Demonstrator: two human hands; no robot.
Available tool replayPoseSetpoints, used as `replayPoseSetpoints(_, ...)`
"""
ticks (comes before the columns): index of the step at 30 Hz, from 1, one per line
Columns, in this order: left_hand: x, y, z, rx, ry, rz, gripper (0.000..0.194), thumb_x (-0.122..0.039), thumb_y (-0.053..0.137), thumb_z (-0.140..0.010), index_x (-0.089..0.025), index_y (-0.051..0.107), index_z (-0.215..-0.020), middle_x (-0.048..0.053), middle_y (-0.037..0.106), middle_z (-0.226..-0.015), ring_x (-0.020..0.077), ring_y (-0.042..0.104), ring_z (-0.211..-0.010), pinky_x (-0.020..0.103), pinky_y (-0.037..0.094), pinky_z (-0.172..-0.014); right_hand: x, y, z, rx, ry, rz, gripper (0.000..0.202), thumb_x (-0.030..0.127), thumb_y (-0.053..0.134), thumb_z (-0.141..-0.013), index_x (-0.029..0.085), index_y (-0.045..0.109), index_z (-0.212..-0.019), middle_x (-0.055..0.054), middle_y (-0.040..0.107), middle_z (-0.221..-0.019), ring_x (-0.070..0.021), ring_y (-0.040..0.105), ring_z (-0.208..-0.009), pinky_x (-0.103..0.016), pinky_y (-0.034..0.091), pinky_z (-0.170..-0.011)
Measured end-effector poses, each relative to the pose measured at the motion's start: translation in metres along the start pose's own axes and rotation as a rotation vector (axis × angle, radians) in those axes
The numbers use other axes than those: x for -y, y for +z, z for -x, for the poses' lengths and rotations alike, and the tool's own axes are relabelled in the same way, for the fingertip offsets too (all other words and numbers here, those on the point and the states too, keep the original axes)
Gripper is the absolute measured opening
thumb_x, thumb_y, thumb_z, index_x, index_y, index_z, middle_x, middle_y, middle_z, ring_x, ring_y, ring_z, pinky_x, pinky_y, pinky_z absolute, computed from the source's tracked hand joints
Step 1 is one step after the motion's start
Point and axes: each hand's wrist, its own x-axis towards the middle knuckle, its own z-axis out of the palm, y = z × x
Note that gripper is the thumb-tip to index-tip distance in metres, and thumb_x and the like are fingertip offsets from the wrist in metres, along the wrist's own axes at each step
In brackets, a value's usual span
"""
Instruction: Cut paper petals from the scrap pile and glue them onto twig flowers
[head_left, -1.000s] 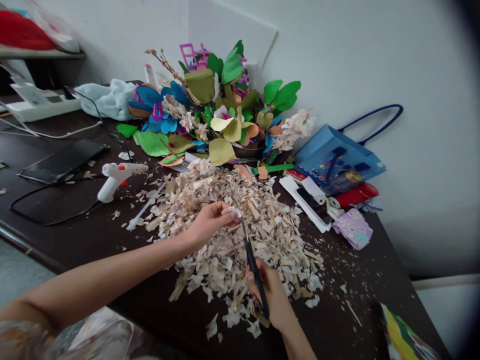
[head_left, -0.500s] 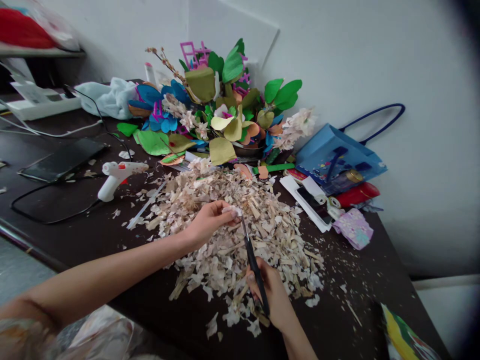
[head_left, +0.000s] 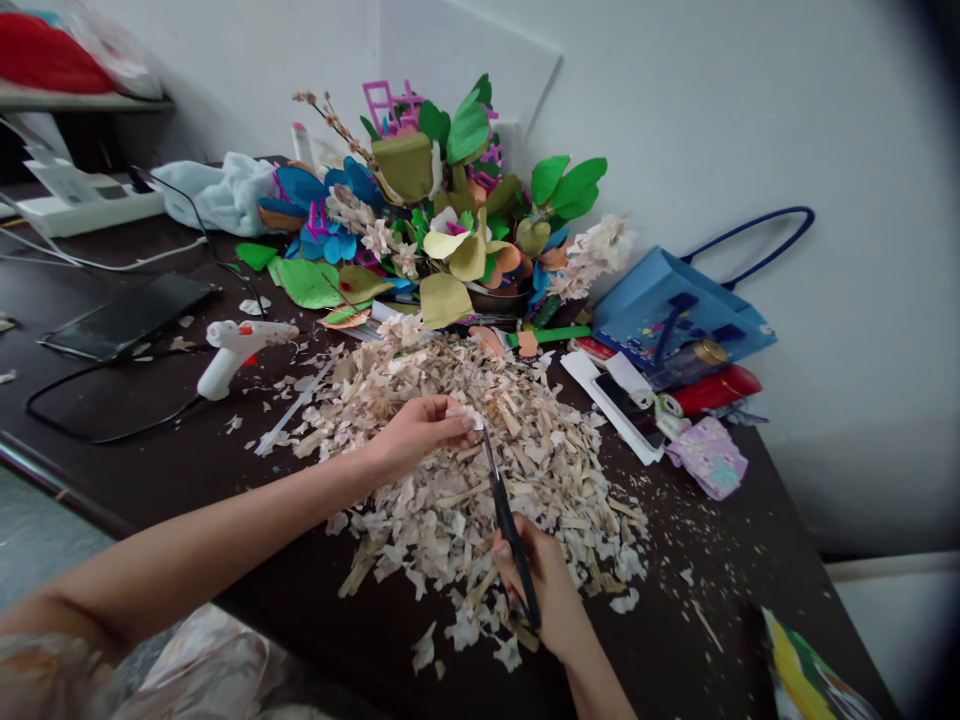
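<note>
Pale scrap (head_left: 476,420) — pinched in the left hand (head_left: 421,434); right hand (head_left: 549,588) — closed around black scissors (head_left: 508,525).

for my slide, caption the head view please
Left hand pinching a pale scrap, right hand holding a black-handled tool, over a scrap pile.

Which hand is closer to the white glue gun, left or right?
Left. The left hand, pinching a pale scrap, is right of the glue gun; the right hand, gripping what looks like black-handled scissors, is farther right and nearer the viewer.
</note>
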Motion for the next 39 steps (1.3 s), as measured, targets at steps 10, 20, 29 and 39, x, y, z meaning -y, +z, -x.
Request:
replayPoseSetpoints(10,-0.008,-0.010,-0.006,0.102,-0.009,-0.113,0.021,-0.032,0.074,-0.071,-0.014,0.061,-0.072,0.002,0.065,-0.069,0.0113,0.059,-0.064,0.027,0.047,-0.068,0.002,0.000,0.000,0.004,0.004,-0.002,0.031,0.047,0.051,-0.086,0.019,0.044,-0.075,0.007,0.039,-0.053,-0.0081,0.035,-0.043,-0.022,0.028,-0.043)
replayPoseSetpoints(20,-0.017,-0.016,-0.009,0.158,-0.050,-0.188,0.022,-0.030,0.073,-0.072,-0.012,0.061,-0.074,0.002,0.066,-0.070,0.0092,0.060,-0.062,0.023,0.046,-0.064,-0.004,0.000,0.001,-0.012,0.015,0.006,0.028,0.043,0.054,-0.085,0.019,0.045,-0.074,0.007,0.039,-0.053,-0.0079,0.034,-0.044,-0.021,0.026,-0.043)
replayPoseSetpoints(29,-0.022,-0.019,-0.010,0.170,-0.033,-0.274,0.020,-0.028,0.072,-0.074,-0.012,0.061,-0.075,0.002,0.066,-0.070,0.0084,0.058,-0.062,0.022,0.045,-0.062,-0.008,0.000,-0.002,-0.070,0.025,0.012,0.024,0.039,0.054,-0.083,0.020,0.046,-0.071,0.007,0.037,-0.052,-0.0084,0.033,-0.044,-0.021,0.028,-0.041)
replayPoseSetpoints(39,-0.018,-0.017,-0.007,0.147,0.015,-0.315,0.018,-0.029,0.067,-0.079,-0.012,0.059,-0.077,0.000,0.061,-0.066,0.0073,0.055,-0.060,0.021,0.043,-0.060,0.002,0.000,-0.001,-0.022,-0.096,-0.098,0.040,0.057,0.048,-0.086,0.018,0.049,-0.084,0.004,0.042,-0.061,-0.0102,0.038,-0.051,-0.023,0.033,-0.048)
